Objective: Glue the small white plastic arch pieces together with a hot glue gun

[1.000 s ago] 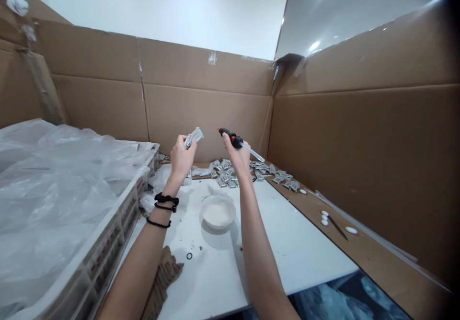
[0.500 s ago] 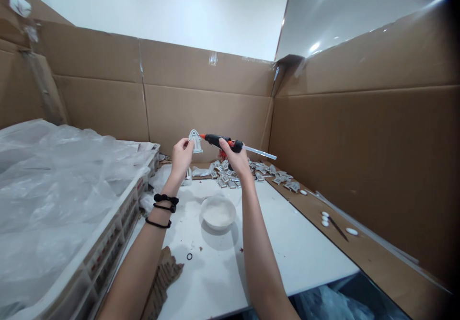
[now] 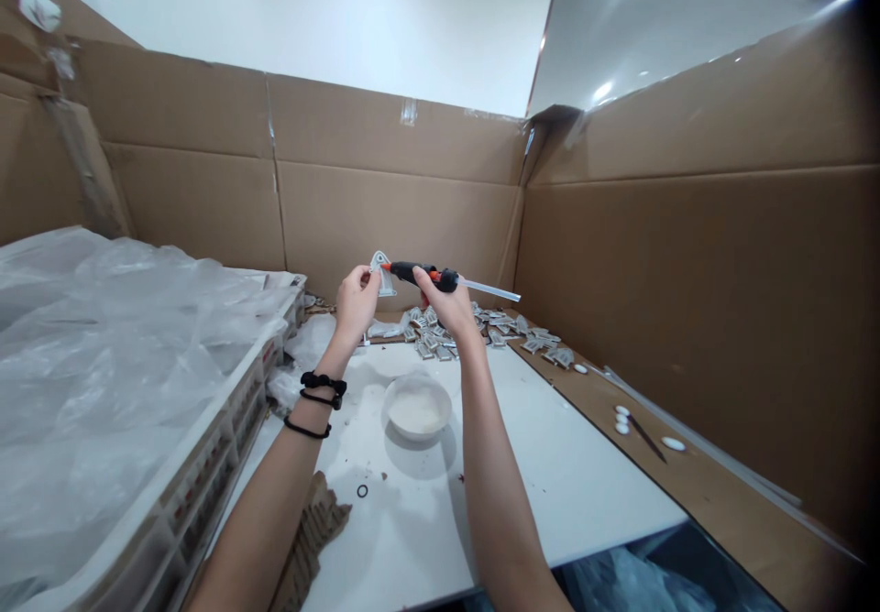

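My left hand (image 3: 357, 303) is closed on a small white house-shaped piece (image 3: 387, 280), pinched upright by its left edge. My right hand (image 3: 445, 303) grips a black and orange hot glue gun (image 3: 405, 272), and a clear glue stick (image 3: 491, 290) sticks out of its back end. The gun's orange nozzle is over the upper part of the piece; whether it touches cannot be made out. Below both hands a white bowl (image 3: 417, 408) with pale contents stands on the white tabletop (image 3: 550, 447).
A heap of similar small pieces (image 3: 430, 333) lies at the back of the table. On the left stands a white plastic crate (image 3: 206, 465) covered with plastic bags. White oval pieces (image 3: 673, 443) and a dark stick (image 3: 647, 438) lie on the right ledge. Cardboard walls (image 3: 399, 200) surround the table.
My left hand has shifted slightly right with the white piece. The glue gun has moved slightly left, bringing its nozzle from the piece's right edge onto its upper part.
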{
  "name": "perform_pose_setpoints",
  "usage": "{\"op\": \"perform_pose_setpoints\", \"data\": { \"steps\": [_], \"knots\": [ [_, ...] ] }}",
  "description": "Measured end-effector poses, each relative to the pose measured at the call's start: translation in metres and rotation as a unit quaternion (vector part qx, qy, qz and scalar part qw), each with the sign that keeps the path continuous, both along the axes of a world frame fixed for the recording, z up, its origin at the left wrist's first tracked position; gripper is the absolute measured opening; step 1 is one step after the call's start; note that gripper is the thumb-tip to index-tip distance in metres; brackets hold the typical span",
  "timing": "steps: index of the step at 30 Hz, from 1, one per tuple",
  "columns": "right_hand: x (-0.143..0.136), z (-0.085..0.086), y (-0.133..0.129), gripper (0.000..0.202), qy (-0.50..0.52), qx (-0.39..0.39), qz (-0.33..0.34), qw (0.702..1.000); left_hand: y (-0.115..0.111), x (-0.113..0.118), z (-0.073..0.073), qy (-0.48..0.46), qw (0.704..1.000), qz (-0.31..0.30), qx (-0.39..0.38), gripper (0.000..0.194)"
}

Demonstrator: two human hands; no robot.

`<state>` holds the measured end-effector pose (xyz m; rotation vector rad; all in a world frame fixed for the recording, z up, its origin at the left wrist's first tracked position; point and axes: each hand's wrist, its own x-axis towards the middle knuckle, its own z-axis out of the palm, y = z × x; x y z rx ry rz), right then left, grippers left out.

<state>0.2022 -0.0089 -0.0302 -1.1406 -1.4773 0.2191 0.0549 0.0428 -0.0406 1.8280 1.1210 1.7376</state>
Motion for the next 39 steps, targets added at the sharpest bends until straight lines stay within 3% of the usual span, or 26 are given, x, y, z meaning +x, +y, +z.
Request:
{"op": "perform_pose_setpoints", "data": {
  "steps": [16, 18, 21, 24, 26, 28, 31, 39],
  "knots": [
    [0.000, 0.000, -0.003, 0.053, 0.003, -0.025, -0.017, 1.000, 0.002, 0.000, -0.002, 0.019, 1.000, 0.021, -0.006, 0.021],
    [0.000, 0.002, -0.004, 0.052, -0.020, -0.018, -0.040, 0.999, 0.003, 0.000, -0.002, 0.023, 0.999, 0.022, -0.008, 0.021],
    [0.001, 0.003, -0.003, 0.049, -0.051, 0.014, -0.125, 0.991, 0.003, -0.001, -0.003, 0.015, 0.999, 0.034, -0.010, 0.018],
    [0.001, 0.002, 0.003, 0.043, -0.020, 0.037, -0.167, 0.985, 0.001, 0.000, -0.001, -0.022, 0.999, 0.027, -0.012, 0.015],
    [0.000, -0.001, 0.008, 0.036, 0.025, 0.030, -0.105, 0.994, -0.002, 0.001, 0.001, -0.055, 0.998, -0.004, -0.029, 0.013],
    [-0.003, -0.003, 0.011, 0.031, 0.073, -0.003, 0.008, 0.997, -0.006, 0.002, 0.002, -0.085, 0.994, -0.044, -0.060, 0.013],
    [-0.009, -0.005, 0.012, 0.027, 0.131, -0.044, 0.147, 0.979, -0.012, 0.004, 0.005, -0.128, 0.981, -0.096, -0.111, 0.012],
    [-0.008, -0.004, 0.010, 0.019, 0.168, -0.038, 0.218, 0.961, -0.016, 0.011, 0.004, -0.153, 0.962, -0.168, -0.148, 0.014]
  ]
}}
